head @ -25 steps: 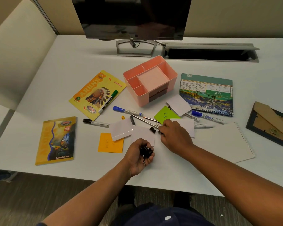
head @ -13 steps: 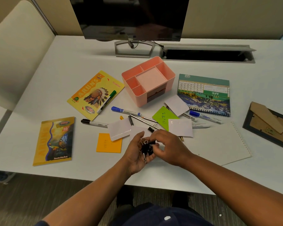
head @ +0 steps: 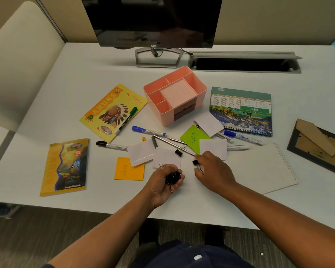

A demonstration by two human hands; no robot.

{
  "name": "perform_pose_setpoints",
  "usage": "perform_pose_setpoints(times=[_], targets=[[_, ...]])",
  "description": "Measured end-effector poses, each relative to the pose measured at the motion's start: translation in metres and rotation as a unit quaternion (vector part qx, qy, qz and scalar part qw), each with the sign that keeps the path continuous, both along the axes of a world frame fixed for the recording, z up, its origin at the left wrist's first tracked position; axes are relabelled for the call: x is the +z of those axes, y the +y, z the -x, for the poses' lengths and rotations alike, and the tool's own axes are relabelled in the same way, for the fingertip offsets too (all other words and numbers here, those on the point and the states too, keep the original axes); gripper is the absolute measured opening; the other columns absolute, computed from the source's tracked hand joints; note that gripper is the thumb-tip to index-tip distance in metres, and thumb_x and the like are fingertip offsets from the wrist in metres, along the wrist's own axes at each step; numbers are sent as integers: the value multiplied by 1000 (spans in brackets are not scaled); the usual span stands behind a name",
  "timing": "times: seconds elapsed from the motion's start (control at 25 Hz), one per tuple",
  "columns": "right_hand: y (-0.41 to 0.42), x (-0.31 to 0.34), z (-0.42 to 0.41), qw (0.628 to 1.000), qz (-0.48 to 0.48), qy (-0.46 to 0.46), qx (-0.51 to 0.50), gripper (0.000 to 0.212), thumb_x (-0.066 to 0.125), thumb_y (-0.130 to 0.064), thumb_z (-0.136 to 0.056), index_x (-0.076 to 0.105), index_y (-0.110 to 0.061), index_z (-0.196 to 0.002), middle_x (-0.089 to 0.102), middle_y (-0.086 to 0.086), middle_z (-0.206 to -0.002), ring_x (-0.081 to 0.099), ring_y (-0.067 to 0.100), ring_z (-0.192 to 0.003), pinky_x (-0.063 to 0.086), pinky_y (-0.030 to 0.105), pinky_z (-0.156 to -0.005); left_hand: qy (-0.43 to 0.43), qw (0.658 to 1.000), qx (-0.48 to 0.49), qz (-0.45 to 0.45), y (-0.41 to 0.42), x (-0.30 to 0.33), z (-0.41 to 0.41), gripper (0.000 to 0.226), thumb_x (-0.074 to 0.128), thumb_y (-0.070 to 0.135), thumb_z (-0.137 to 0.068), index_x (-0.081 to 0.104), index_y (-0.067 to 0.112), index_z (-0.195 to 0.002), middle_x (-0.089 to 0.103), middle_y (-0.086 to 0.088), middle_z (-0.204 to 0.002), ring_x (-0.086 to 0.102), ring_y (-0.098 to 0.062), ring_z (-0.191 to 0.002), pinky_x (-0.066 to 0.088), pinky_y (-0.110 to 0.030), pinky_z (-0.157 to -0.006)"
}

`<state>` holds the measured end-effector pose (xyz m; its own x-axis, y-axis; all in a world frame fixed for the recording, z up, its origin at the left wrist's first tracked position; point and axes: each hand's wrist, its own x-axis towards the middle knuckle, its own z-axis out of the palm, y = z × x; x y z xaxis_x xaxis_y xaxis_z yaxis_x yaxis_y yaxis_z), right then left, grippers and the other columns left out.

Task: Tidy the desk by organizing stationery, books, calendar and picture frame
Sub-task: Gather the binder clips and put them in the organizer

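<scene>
Left hand point(head: 163, 182) grips a cluster of black metal binder clips point(head: 173, 177). Right hand point(head: 213, 171) pinches another clip point(head: 195, 162). Advisable: combine them, then deposit in the pink plastic organiser point(head: 199, 93) at twelve o'clock.

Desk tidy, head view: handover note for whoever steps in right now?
Left hand: grips a bunch of black binder clips.
Right hand: pinches one more binder clip; another binder clip lies loose on the desk.
Pink organizer: compartments look empty.
Left: markers, pens, sticky notes, two yellow notebooks, spiral pad, June calendar lying flat, picture frame face down.
Done: only clip gathering.
</scene>
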<state>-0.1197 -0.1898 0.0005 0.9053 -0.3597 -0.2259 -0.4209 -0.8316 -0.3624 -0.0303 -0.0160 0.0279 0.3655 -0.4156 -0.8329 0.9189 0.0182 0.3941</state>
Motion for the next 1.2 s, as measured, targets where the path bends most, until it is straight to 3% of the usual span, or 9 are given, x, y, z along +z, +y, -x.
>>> perform_pose_setpoints(times=[0.28,0.44,0.56,0.76,0.88,0.96,1.04,1.2], targets=[[8,4,-2,999,28,13,28,18,56,-34,-91,61,-21,-101,58,2,-97,59,24,-85,40,30,-59,0,1000,-9,5,-1,4,1,7,62,7,-93,66,6,-99,72,-16,-87,71,-28,-76,62,-30,-62],[11,13,-5,981,-158,-71,-91,15,68,-36,-79,66,-27,-92,62,-8,-86,57,12,-74,49,30,-64,3,1000,-18,21,-2,5,1,23,71,17,-87,66,5,-106,69,-15,-89,69,-25,-75,61,-30,-62],[21,25,-12,946,-289,-114,-92,15,75,-32,-78,70,-29,-91,67,-9,-81,53,4,-60,49,28,-60,11,998,-23,49,-3,5,1,28,70,31,-90,70,7,-106,73,-14,-97,71,-23,-82,61,-30,-66],[29,34,-18,943,-312,-114,-32,22,71,-28,-89,74,-27,-111,69,-12,-93,56,0,-65,51,25,-63,13,997,-13,74,-2,3,1,37,72,34,-88,71,9,-115,72,-12,-108,70,-22,-93,60,-29,-68],[21,23,-26,964,-238,-108,-42,34,64,-27,-92,66,-26,-126,65,-9,-107,55,3,-71,46,24,-70,8,998,-19,65,4,0,-1,30,69,30,-91,69,7,-110,69,-15,-99,69,-25,-83,59,-26,-58],[12,15,-35,990,-125,-64,6,43,58,-25,-94,57,-24,-137,56,-4,-132,60,14,-96,47,29,-82,10,998,-18,56,6,0,-2,24,67,29,-92,70,8,-102,68,-12,-91,68,-23,-76,57,-24,-56],[4,11,-44,996,-56,-19,70,49,53,-19,-95,49,-22,-144,44,-4,-149,53,23,-122,50,36,-93,12,999,-16,51,7,1,-2,21,66,29,-93,71,9,-98,67,-10,-87,67,-22,-75,56,-24,-55],[3,7,-57,978,49,27,199,58,45,-4,-95,40,-26,-149,35,-4,-158,47,30,-125,51,43,-87,9,999,-11,46,9,0,-2,22,67,28,-93,70,8,-101,68,-11,-88,68,-23,-75,57,-24,-55]])
